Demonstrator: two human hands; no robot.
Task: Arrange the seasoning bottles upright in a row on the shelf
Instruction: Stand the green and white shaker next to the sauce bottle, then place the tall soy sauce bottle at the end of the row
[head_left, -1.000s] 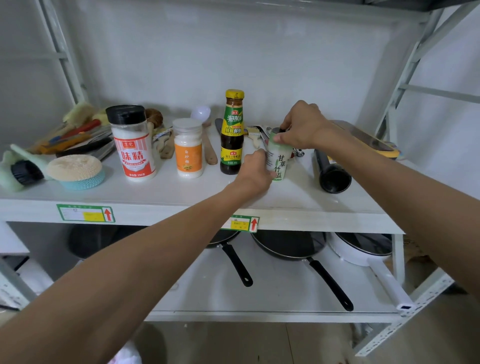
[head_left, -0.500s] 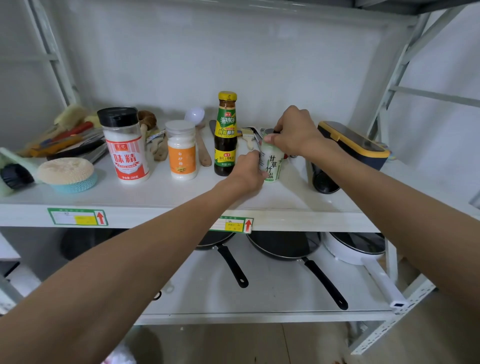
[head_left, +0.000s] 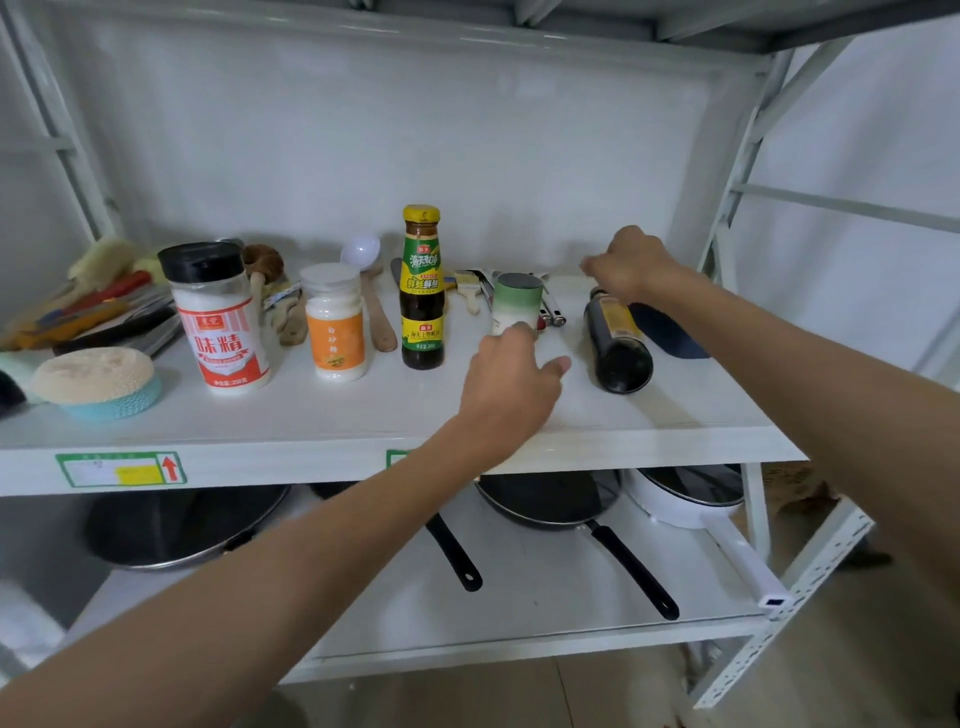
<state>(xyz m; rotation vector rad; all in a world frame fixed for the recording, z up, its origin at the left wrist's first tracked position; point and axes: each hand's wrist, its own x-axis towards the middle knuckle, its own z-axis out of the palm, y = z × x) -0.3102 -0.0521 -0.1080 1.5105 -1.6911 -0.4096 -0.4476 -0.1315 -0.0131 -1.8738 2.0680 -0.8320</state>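
Observation:
On the white shelf (head_left: 311, 415) three bottles stand upright in a row: an MSG jar with a black lid (head_left: 221, 322), a white sugar jar with an orange label (head_left: 336, 325) and a dark sauce bottle with a yellow cap (head_left: 422, 291). Right of them a small green-and-white salt bottle (head_left: 515, 301) stands upright. My left hand (head_left: 511, 384) is just in front of it and hides its base, fingers loose and thumb spread. A dark bottle (head_left: 618, 338) lies on its side further right. My right hand (head_left: 631, 265) hovers over its neck, fingers curled and blurred.
A sponge on a blue holder (head_left: 93, 374) and brushes (head_left: 93, 301) fill the shelf's left end. Wooden spoons (head_left: 376, 312) and small tools lie behind the row. A dark blue object (head_left: 670, 332) lies behind the fallen bottle. Pans (head_left: 550, 499) and a white pot (head_left: 685, 499) sit below.
Both hands have let go of the small salt bottle, which now stands by itself. My right hand has moved right to the lying dark bottle, and my left hand has drawn back.

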